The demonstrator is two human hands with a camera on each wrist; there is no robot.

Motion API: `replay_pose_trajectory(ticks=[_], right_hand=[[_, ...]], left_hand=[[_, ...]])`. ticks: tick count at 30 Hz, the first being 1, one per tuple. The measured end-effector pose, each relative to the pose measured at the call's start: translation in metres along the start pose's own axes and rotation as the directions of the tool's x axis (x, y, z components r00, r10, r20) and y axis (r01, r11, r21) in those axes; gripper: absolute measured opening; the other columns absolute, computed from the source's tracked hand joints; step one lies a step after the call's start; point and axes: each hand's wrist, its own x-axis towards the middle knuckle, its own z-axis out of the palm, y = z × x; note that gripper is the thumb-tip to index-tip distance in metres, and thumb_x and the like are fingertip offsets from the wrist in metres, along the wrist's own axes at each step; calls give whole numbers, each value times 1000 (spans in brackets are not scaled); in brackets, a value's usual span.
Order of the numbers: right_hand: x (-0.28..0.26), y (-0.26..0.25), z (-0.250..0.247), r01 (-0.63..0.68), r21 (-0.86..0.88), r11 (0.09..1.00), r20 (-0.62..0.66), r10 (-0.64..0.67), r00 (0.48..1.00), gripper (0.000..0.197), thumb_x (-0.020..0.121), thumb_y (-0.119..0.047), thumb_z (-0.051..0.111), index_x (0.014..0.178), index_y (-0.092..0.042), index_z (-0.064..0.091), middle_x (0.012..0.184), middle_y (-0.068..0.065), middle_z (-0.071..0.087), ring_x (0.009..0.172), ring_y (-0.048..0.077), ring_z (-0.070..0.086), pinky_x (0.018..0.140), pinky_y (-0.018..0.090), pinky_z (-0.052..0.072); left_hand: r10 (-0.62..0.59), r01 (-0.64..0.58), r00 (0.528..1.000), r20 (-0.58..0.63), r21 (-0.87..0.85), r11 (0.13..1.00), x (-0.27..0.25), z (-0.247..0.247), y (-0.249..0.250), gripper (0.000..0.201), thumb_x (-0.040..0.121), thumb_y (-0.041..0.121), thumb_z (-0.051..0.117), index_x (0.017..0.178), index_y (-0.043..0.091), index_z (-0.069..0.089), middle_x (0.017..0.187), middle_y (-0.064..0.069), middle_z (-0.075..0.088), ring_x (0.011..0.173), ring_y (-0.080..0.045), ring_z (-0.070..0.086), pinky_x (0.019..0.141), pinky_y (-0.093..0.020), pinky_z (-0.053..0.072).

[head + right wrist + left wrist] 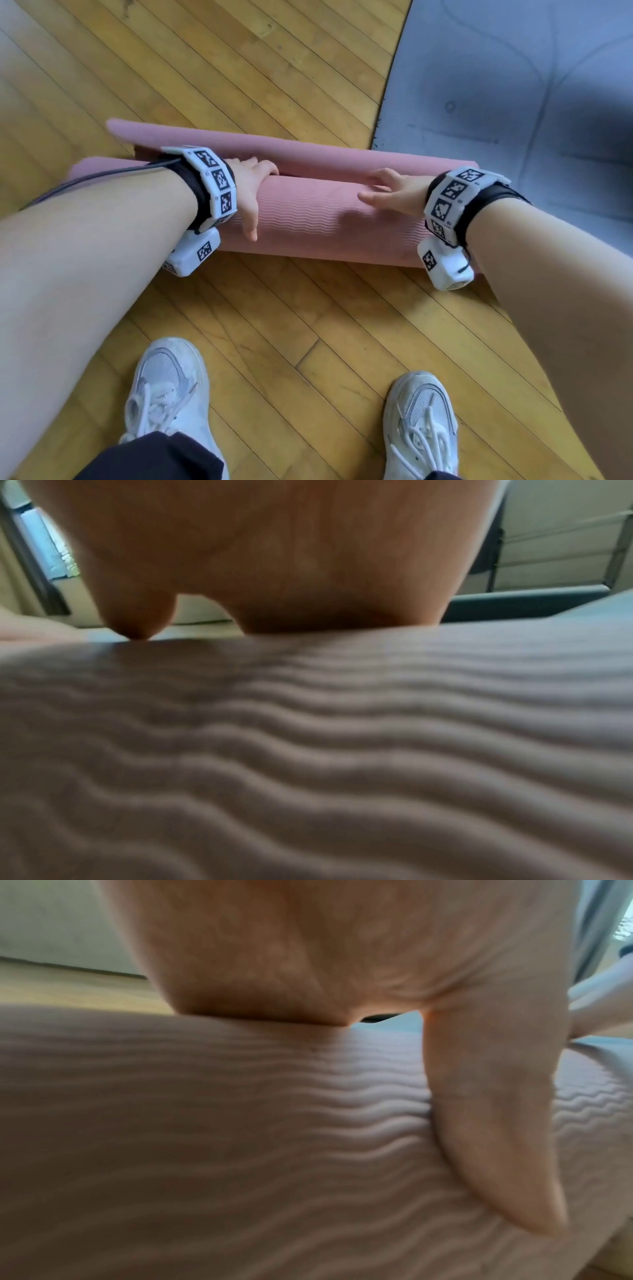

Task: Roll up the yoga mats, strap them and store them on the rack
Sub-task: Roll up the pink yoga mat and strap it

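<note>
Surroundings: a wooden floor (281, 68) of slanted planks carries everything; a grey mat (513, 85) with faint curved lines lies flat at the upper right, its corner just beside the far end of the pink yoga mat (308, 219).
Feet: two white sneakers (168, 387) stand on the floor near the roll, on the person's side of it, with dark trouser hems over them.
Wrist gear: each wrist wears a black band with white blocks; a dark cable (102, 174) runs from the left band across the left end of the roll.
Writing: the white blocks carry black-and-white square code patterns only; no readable words or brand show.
Pink yoga mat: it lies crosswise on the floor, mostly rolled into a thick tube with a wavy ribbed surface; a short unrolled flap curls up along the far side.
Left hand (248, 192): palm down on top of the roll toward its left part, fingers bent over the far edge into the gap by the flap, thumb stretched along the near side, so it grips the roll.
Right hand (394, 195): palm flat on the roll toward its right part, fingers fairly straight and spread, pressing down.
Wrist views: both show a palm on the ribbed surface, blurred.
</note>
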Motion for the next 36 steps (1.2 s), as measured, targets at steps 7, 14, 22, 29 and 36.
replay_pose_trajectory(ticks=[7,14,22,29,36], right_hand=[[6,-2,14,-47,-70,996,-130,38,991,69,90,-72,17,151,-40,17,160,2,-17,147,27,-16,117,56,-2],[4,0,27,-12,-133,991,-295,-28,955,71,94,-65,14,154,-30,2,160,-1,-18,147,22,-15,119,51,1],[-16,9,37,39,-269,962,-361,-139,922,74,89,-70,18,152,-36,1,162,0,-4,148,20,-6,118,51,-5],[-27,30,49,-107,-446,888,-320,-47,946,134,65,-69,72,143,-33,-32,160,5,-14,147,31,-9,113,65,1],[-9,30,28,-123,-427,896,-331,-28,943,134,61,-62,79,146,-37,-22,159,6,3,146,33,3,114,64,6]], left_hand=[[-6,4,998,-55,-44,999,0,4,-4,128,45,47,91,148,37,15,155,-7,-28,145,-40,-7,118,-53,10],[33,-35,983,-181,-11,999,-9,18,-9,122,54,54,86,149,37,11,154,-6,-31,144,-40,-12,118,-52,-3],[38,-52,951,-307,-38,998,-21,33,-13,102,70,55,75,149,34,13,159,-4,-14,146,-31,0,118,-51,-2],[74,-102,860,-504,-28,994,-29,28,2,55,92,23,53,142,30,31,148,-5,27,135,-29,25,112,-45,20],[13,28,934,-357,109,994,-14,30,16,96,85,68,43,151,23,-10,159,-14,-8,146,-32,-9,119,-45,-7]])
